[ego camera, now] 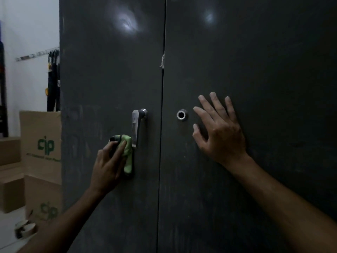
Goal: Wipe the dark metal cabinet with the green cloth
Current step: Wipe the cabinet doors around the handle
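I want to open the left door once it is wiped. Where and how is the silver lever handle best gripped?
Grip the silver lever handle on its long flat blade, below the round pivot at the top. Come from the front and wrap the fingers in from its right side, since the left hand and green cloth crowd its lower left.

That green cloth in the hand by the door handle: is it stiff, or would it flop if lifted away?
Probably floppy: the green cloth is bunched in the left hand, with a fold hanging below the fingers. It likely weighs little, since a few curled fingers hold it against the cabinet door. It seems unlikely to slip, being soft fabric.
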`<state>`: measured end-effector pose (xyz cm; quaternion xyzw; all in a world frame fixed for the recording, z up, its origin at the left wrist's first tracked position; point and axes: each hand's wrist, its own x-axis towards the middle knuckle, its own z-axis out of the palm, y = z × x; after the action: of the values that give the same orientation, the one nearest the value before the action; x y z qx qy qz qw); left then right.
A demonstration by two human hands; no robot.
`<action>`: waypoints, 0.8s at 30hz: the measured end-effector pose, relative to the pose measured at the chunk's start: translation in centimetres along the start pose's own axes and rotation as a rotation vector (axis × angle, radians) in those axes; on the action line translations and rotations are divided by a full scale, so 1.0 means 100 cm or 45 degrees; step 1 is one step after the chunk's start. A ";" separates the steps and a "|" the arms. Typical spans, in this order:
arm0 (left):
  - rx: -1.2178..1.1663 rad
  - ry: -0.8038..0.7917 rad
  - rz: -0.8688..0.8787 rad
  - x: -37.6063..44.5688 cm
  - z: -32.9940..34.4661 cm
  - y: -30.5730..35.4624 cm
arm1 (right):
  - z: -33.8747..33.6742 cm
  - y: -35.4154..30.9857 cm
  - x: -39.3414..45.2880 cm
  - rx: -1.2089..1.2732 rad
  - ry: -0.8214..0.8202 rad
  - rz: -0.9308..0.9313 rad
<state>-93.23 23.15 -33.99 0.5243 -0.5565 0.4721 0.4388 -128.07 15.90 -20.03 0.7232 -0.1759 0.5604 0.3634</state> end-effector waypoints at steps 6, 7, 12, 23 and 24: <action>-0.035 0.226 -0.647 0.109 -0.021 -0.066 | 0.004 -0.004 0.000 -0.003 0.001 0.034; -0.061 0.259 -0.653 0.125 -0.023 -0.064 | 0.005 -0.006 0.000 0.006 0.006 0.053; -0.086 0.116 -0.014 0.067 -0.001 -0.009 | 0.015 -0.022 -0.002 0.025 0.037 0.134; -0.146 0.399 -0.508 0.129 -0.001 -0.020 | 0.019 -0.034 -0.002 -0.024 0.009 0.207; -0.142 0.350 -0.370 0.115 0.003 -0.009 | 0.019 -0.035 -0.003 -0.029 0.010 0.211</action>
<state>-93.04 20.94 -22.64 0.5045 -0.4351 0.4394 0.6026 -124.51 16.83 -21.63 0.6997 -0.2400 0.5894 0.3246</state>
